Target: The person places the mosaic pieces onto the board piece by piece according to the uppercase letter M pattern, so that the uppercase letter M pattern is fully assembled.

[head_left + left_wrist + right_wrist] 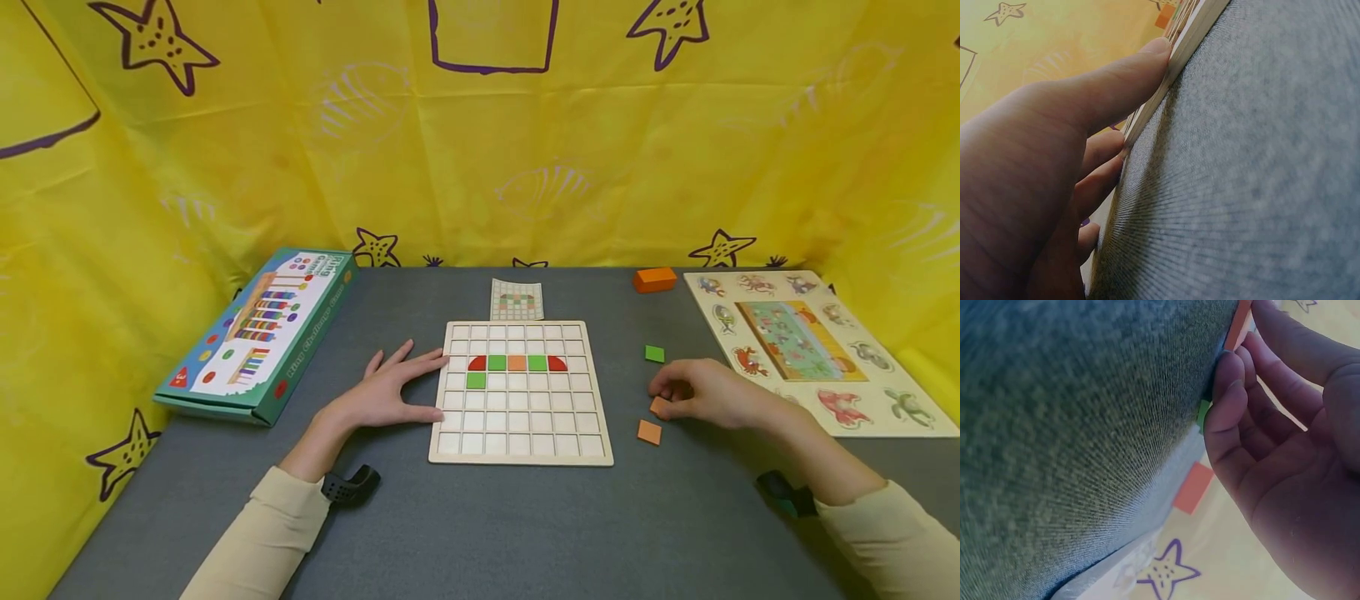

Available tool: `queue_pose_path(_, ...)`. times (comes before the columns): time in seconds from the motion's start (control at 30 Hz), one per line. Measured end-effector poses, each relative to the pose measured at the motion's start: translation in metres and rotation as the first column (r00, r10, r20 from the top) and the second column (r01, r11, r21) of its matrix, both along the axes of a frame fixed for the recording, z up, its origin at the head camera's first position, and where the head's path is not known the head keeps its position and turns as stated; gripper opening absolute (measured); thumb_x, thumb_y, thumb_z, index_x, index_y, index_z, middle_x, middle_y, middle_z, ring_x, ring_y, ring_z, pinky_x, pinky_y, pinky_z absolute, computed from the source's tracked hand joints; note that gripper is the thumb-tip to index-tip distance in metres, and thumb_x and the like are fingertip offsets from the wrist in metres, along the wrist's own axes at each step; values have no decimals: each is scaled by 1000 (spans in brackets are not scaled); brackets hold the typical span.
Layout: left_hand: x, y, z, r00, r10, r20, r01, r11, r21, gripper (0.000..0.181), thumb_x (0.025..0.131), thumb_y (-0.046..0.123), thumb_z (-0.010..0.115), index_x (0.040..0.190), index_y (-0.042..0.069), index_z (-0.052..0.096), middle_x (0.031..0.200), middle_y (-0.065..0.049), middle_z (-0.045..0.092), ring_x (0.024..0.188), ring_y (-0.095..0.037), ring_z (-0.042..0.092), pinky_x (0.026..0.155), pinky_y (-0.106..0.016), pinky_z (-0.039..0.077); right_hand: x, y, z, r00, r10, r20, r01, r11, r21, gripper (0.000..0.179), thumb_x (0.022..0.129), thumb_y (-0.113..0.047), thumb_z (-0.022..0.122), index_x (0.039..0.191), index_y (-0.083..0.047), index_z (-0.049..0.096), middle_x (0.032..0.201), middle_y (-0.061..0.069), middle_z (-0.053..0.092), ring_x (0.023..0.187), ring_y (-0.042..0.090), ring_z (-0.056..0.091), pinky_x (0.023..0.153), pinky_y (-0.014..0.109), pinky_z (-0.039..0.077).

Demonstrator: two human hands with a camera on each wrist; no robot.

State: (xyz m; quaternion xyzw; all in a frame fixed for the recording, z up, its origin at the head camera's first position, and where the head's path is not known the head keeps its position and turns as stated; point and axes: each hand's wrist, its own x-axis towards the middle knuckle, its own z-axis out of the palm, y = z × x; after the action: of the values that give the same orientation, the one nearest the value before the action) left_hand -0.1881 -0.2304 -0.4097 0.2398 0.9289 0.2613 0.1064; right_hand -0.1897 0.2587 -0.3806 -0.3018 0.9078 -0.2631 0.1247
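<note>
My left hand [378, 396] rests at the left side of a pale wooden grid board [517, 450], thumb and fingertips touching its edge, fingers fairly straight. On the board lies a row of red, green and orange tiles, with one more green tile [476, 381] below its left part. To the right of the board, my right hand [705, 392] pinches a small orange square tile [659, 407] between thumb and fingers, low over the table. Another orange tile [649, 432] lies just in front of that hand, and a loose green tile [655, 354] sits behind it.
A small pattern card [517, 287] touches the board's far edge. An orange block [655, 280] stands at the back right beside a sea-animal puzzle board [795, 421]. At the left lies a boxed ring game [258, 333]. Yellow cloth [480, 167] hangs behind the grey table [510, 533].
</note>
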Motion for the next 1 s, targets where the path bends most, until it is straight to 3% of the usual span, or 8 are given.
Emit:
queue_pose_path(0.33, -1, 0, 0, 1000, -3, -7, 3, 1000, -8, 90, 83, 60, 76, 157, 23, 42, 163, 2, 31, 152, -39, 4, 112, -66, -8, 2, -1, 2, 1000, 11, 10, -11, 1000, -28, 16, 89, -19, 80, 98, -12, 69, 84, -10, 61, 76, 6, 55, 69, 27, 48)
queue_pose_path(0.67, -2, 0, -1, 1000, -5, -7, 5, 1000, -5, 89, 83, 60, 76, 157, 22, 42, 163, 1, 31, 152, -39, 3, 112, -67, -8, -4, -5, 10, 1000, 11, 24, -11, 1000, -18, 6, 94, -10, 72, 100, -12, 71, 92, -10, 65, 82, 9, 56, 75, 28, 50)
queue_pose_path(1.0, -1, -1, -2, 1000, -8, -8, 8, 1000, 1, 89, 84, 59, 76, 157, 21, 42, 163, 0, 31, 152, -39, 3, 112, -67, -8, -15, -34, 21, 998, 51, 33, -48, 996, -77, 5, 95, -13, 73, 99, -13, 71, 88, -9, 64, 83, 15, 57, 76, 29, 49)
